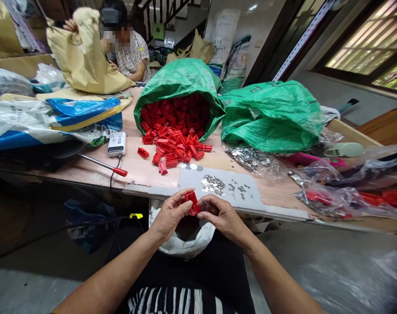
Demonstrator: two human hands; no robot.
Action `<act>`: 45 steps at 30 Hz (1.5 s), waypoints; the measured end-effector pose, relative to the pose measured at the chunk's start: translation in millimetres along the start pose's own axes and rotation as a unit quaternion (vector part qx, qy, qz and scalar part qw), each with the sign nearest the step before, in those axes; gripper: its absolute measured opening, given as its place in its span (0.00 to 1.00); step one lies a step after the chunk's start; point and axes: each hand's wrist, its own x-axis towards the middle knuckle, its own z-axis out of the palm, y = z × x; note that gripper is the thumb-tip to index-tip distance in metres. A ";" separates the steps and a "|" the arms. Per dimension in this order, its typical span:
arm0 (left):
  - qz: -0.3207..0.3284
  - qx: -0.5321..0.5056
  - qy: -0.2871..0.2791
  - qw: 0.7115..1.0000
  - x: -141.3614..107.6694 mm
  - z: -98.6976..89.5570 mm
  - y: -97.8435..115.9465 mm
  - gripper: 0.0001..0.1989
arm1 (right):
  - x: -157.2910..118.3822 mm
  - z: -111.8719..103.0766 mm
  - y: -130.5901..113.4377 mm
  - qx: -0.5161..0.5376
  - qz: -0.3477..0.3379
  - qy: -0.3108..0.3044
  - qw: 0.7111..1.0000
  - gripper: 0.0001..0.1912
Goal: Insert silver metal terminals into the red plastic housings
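My left hand point(172, 214) is closed round a small red plastic housing point(192, 203), held with its hollow side facing me. Against the housing's right side are the curled fingertips of my right hand point(223, 216). A brown tool handle point(212, 207) shows in the right hand, mostly hidden by the fingers; its kind cannot be made out. Both hands are over a white sack point(188, 246) with an open mouth at the table's front edge. Just beyond them, small metal pieces point(213, 185) lie in a pile and loosely on a grey sheet point(192, 178).
Red housings point(172, 146) spill from an open green sack point(179, 74). Another green sack point(270, 115) lies to its right. A white power bank point(116, 144) with a cable and a red-handled rod point(103, 165) are at left. Behind, a person point(133, 52) handles a tan sack point(83, 56).
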 end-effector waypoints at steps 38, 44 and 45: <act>0.161 0.472 -0.003 0.867 55.4 -33.0 3.5 0.20 | 26.8 -0.1 41.0 -0.213 -0.064 0.037 0.974 0.10; 0.170 0.489 -0.010 0.855 55.4 -33.8 3.0 0.20 | 26.4 -0.1 42.3 -0.218 -0.066 0.030 0.973 0.11; 0.170 0.490 -0.010 0.855 55.3 -33.6 2.7 0.19 | 26.2 0.3 41.9 -0.223 -0.064 0.029 0.972 0.10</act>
